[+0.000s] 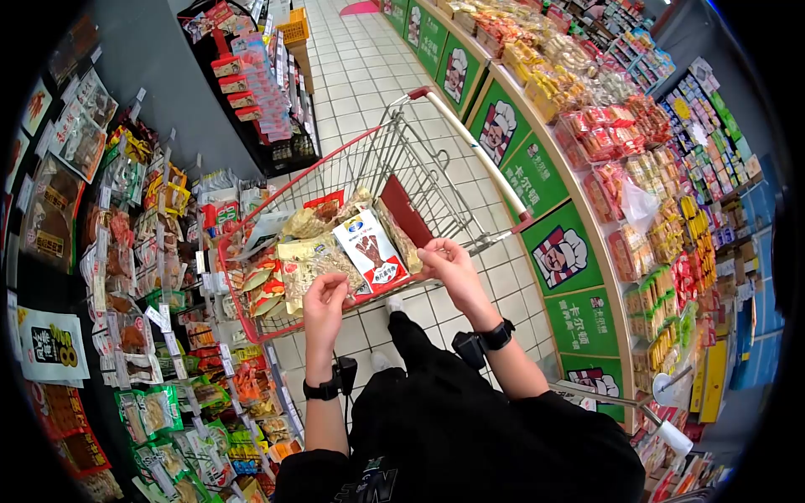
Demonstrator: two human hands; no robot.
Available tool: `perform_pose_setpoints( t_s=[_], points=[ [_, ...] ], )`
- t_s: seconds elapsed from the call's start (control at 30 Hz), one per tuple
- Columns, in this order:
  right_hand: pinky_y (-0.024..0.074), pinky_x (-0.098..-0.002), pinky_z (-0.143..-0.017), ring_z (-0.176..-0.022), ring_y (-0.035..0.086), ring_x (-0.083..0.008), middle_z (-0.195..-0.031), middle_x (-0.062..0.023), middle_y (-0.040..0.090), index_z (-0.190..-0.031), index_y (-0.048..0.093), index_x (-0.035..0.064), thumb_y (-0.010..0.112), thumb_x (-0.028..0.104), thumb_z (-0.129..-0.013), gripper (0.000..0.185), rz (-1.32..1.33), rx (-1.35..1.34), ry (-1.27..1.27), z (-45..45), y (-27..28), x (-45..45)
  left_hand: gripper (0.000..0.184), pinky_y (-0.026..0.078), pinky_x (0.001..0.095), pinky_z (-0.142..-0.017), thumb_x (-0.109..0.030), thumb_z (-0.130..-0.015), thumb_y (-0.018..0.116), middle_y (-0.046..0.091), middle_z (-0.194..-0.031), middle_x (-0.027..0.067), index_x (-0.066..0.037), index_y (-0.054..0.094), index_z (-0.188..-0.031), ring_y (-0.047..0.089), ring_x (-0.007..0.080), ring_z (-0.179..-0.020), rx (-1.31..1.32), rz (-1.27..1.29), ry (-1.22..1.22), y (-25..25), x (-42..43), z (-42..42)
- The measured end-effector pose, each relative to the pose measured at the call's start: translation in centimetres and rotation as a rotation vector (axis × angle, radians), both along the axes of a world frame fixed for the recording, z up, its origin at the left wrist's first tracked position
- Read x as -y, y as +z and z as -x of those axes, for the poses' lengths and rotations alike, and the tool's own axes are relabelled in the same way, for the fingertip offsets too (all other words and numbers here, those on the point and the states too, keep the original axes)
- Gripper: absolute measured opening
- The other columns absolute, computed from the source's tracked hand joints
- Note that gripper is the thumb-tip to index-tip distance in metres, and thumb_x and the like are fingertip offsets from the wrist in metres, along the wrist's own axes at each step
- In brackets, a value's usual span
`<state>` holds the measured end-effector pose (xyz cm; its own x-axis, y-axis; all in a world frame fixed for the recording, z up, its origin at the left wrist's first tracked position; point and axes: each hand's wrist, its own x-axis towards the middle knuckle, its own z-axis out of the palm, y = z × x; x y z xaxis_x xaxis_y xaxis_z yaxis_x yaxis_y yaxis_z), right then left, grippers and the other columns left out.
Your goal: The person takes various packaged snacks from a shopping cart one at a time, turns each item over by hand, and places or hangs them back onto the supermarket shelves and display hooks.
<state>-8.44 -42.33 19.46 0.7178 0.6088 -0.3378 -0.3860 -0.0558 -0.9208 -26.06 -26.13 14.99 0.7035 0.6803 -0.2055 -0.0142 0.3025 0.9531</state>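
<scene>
Both of my hands are over the near side of a metal shopping cart (295, 178) holding several food packets. My left hand (324, 298) has its fingers curled in toward the thumb, and I see nothing in it. My right hand (454, 274) is also curled, fingertips close to the thumb, with nothing visible between them. Between the hands lies a white and red snack packet (369, 249), picture side up, on the other goods. Left of it rests a clear and yellow bag of dried food (312, 272). A brown packet (397, 235) leans at its right.
Hanging packaged foods (159, 411) line the left side. A curved counter with green panels (573, 327) runs along the right, heaped with wrapped snacks (604, 126). Tiled floor (350, 63) stretches ahead, past a dark display stand (289, 149). A metal rail (599, 394) juts in at right.
</scene>
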Motion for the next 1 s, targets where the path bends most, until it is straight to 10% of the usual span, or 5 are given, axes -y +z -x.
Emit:
perform_pose_setpoints(
  t_s=[0.43, 0.63, 1.0],
  points=[
    [0.0528, -0.0405, -0.083, -0.105, 0.056, -0.0256, -0.118, -0.0161, 0.056, -0.118, 0.055, -0.0052, 0.057, 0.024, -0.091, 0.04, 0.335, -0.394, 0.25, -13.7, -17.9, -13.5, 0.031, 0.054, 0.0289, -0.057, -0.023, -0.083, 0.059, 0.065, -0.087, 0.006, 0.002, 0.065, -0.101, 0.063, 0.0158, -0.077, -0.523, 0.236, -0.048, -15.6, -10.3, -12.7],
    [0.0443, -0.0475, -0.095, -0.124, 0.042, -0.03, -0.128, -0.0171, 0.05, -0.121, 0.054, -0.0049, 0.06, 0.023, -0.086, 0.046, 0.546, -0.45, 0.321, -14.1, -24.6, -17.2, 0.043, 0.053, 0.0351, -0.074, -0.026, -0.088, 0.059, 0.064, -0.105, 0.0111, 0.0, 0.055, -0.121, 0.062, 0.0225, -0.094, -0.748, 0.399, -0.142, -22.1, -10.6, -15.7],
    [0.0434, -0.043, -0.088, -0.113, 0.049, -0.0271, -0.125, -0.0151, 0.053, -0.124, 0.051, -0.0011, 0.058, 0.025, -0.085, 0.048, 0.698, -0.499, 0.352, -14.1, -32.4, -16.6, 0.041, 0.049, 0.0263, -0.062, -0.015, -0.085, 0.06, 0.065, -0.098, 0.0102, 0.006, 0.053, -0.119, 0.062, 0.0153, -0.077, -0.78, 0.342, 0.101, -27.6, -9.4, -15.5]
  ],
)
